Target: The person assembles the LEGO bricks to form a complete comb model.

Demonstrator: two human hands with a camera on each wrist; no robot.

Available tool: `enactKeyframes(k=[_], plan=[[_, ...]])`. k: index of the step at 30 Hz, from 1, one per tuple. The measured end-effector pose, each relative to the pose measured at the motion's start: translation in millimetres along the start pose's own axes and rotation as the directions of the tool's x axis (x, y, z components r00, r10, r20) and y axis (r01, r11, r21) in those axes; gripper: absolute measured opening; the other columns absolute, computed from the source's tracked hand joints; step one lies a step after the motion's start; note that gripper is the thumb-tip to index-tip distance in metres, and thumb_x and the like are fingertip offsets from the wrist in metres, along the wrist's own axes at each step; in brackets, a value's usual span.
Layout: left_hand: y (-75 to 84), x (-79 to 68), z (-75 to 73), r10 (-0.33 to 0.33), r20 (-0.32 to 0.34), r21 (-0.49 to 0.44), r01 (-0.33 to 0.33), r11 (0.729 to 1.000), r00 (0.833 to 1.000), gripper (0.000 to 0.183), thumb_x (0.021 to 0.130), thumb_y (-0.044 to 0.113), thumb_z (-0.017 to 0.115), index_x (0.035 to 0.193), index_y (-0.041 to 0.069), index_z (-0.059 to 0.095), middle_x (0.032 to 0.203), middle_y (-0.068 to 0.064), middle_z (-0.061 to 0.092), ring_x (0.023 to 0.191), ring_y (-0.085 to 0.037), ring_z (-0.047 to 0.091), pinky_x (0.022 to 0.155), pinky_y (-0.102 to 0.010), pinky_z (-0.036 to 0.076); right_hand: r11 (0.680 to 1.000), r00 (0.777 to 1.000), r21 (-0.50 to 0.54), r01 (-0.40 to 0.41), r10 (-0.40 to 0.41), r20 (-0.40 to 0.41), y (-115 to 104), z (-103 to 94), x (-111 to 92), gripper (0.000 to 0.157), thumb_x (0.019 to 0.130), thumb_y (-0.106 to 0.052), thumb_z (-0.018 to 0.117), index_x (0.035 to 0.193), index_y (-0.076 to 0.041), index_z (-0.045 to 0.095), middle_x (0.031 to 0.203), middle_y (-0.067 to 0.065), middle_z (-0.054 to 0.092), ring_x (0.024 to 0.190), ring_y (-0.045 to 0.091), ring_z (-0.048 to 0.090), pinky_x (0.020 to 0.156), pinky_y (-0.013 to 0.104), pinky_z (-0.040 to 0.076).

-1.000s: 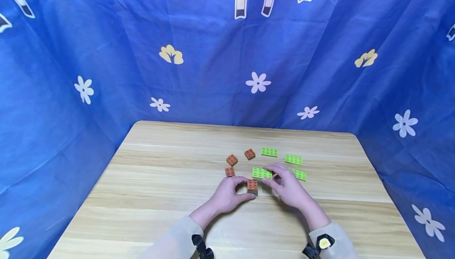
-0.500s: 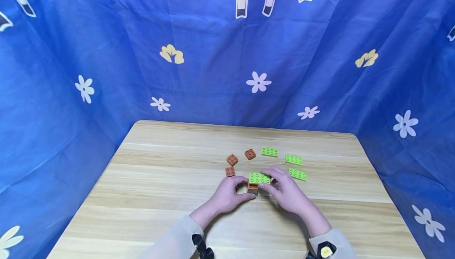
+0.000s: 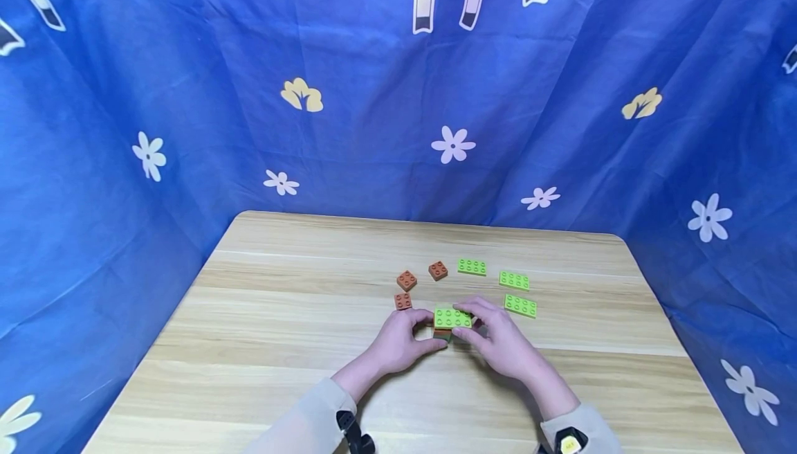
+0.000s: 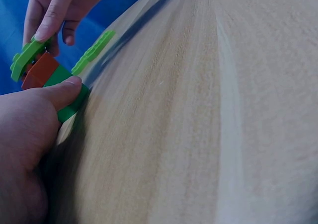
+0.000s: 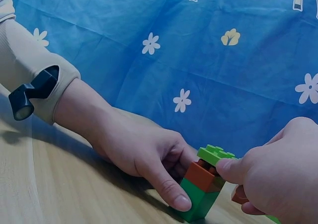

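Six loose bricks (image 3: 438, 270) are left; the left hand (image 3: 397, 342) grips the stack (image 5: 203, 186), the right hand (image 3: 500, 338) pinches a lime top piece (image 3: 452, 318), seemingly not pushed down yet.

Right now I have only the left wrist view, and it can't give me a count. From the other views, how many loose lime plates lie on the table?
Observer: Three, in the head view: a far plate, a middle plate and a near plate.

Operator: Any other colour lying loose?

Observer: Orange. There's a right orange brick, a middle orange brick and a near orange brick.

Operator: Which of those sits closest in?

Observer: The near orange brick, right by the left hand; whether they touch, I can't tell.
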State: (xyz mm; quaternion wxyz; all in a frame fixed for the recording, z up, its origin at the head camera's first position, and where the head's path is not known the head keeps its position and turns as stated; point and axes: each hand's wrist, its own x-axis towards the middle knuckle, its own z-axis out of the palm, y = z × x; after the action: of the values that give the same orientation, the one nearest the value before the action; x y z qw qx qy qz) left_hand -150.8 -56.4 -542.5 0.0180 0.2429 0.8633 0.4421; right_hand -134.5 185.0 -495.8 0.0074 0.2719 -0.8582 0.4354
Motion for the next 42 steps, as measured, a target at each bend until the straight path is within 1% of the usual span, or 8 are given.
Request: enactKeyframes(k=[3,10,17,23,34,37,40,42], plan=[[0.1,-0.2,0.0,0.001,-0.001,0.001,-0.001,1.000,1.000,0.034,0.088,0.029,0.089,0.116,0.014,0.078,0.112,0.007,0.076,0.105,-0.008,0.067,0.098,-0.035,0.053,1.000,1.000,0.000,-0.012,0.012,0.007,-0.5,0.3,0.1,0.043,0.099,-0.018,0.076,0.138,-0.001,0.066,0.126,-0.006,0.067,0.099,0.009,0.065,0.088,0.032,0.059],[-0.3,-0.3,0.2,0.004,-0.003,0.006,-0.004,1.000,1.000,0.034,0.087,0.029,0.090,0.116,0.014,0.078,0.110,0.008,0.076,0.104,-0.008,0.067,0.097,-0.035,0.053,1.000,1.000,-0.008,-0.009,0.010,0.016,0.0,1.5,0.6,0.042,0.100,-0.017,0.076,0.137,0.000,0.066,0.125,-0.005,0.068,0.099,0.009,0.066,0.087,0.032,0.059],[-1.0,0.0,0.6,-0.003,0.002,0.003,0.003,1.000,1.000,0.035,0.088,0.030,0.090,0.116,0.014,0.078,0.111,0.008,0.076,0.104,-0.008,0.067,0.098,-0.035,0.053,1.000,1.000,-0.012,-0.006,0.006,0.028,1.0,0.5,1.9,0.039,0.101,-0.018,0.075,0.136,-0.002,0.067,0.126,-0.002,0.068,0.096,0.009,0.065,0.085,0.031,0.059],[-0.9,0.5,0.5,-0.001,0.008,-0.002,0.001,1.000,1.000,0.035,0.088,0.030,0.089,0.117,0.015,0.078,0.112,0.009,0.076,0.107,-0.008,0.067,0.100,-0.035,0.052,1.000,0.998,-0.017,-0.021,0.022,0.056,-0.5,-1.2,2.3,0.042,0.100,-0.017,0.075,0.137,-0.001,0.067,0.128,-0.004,0.067,0.097,0.009,0.065,0.086,0.032,0.059],[0.6,0.9,-1.2,-0.009,0.014,-0.004,0.009,1.000,1.000,0.035,0.086,0.031,0.090,0.115,0.014,0.078,0.110,0.008,0.076,0.104,-0.009,0.067,0.098,-0.036,0.053,0.999,0.997,-0.042,-0.023,0.026,0.068,-1.5,-2.3,3.3,0.042,0.100,-0.017,0.076,0.138,-0.001,0.067,0.127,-0.005,0.067,0.097,0.008,0.064,0.087,0.033,0.059],[1.3,1.8,-3.0,-0.018,0.029,-0.035,0.019,0.999,0.999,0.038,0.086,0.031,0.091,0.117,0.014,0.077,0.112,0.008,0.075,0.106,-0.009,0.067,0.099,-0.036,0.053,0.998,0.997,-0.056,-0.024,0.028,0.075,-2.0,-2.7,4.1,0.043,0.100,-0.018,0.076,0.138,-0.002,0.067,0.128,-0.005,0.067,0.099,0.007,0.064,0.089,0.034,0.058],[2.8,2.6,-6.5,-0.018,0.044,-0.110,0.022,0.994,0.999,0.045,0.086,0.030,0.091,0.125,0.013,0.074,0.118,0.007,0.075,0.110,-0.011,0.068,0.102,-0.035,0.053,0.998,0.996,-0.064,-0.019,0.024,0.082,-2.5,-3.1,5.2,0.043,0.100,-0.019,0.075,0.139,-0.003,0.067,0.129,-0.005,0.067,0.102,0.007,0.064,0.092,0.036,0.058],[4.6,2.8,-9.7,-0.015,0.044,-0.165,0.022,0.986,0.999,0.053,0.087,0.030,0.091,0.132,0.011,0.071,0.123,0.005,0.074,0.112,-0.012,0.068,0.101,-0.035,0.054,0.998,0.996,-0.068,-0.016,0.021,0.083,-2.9,-3.3,5.8,0.043,0.100,-0.020,0.075,0.139,-0.003,0.067,0.129,-0.006,0.067,0.103,0.008,0.064,0.094,0.037,0.057]])
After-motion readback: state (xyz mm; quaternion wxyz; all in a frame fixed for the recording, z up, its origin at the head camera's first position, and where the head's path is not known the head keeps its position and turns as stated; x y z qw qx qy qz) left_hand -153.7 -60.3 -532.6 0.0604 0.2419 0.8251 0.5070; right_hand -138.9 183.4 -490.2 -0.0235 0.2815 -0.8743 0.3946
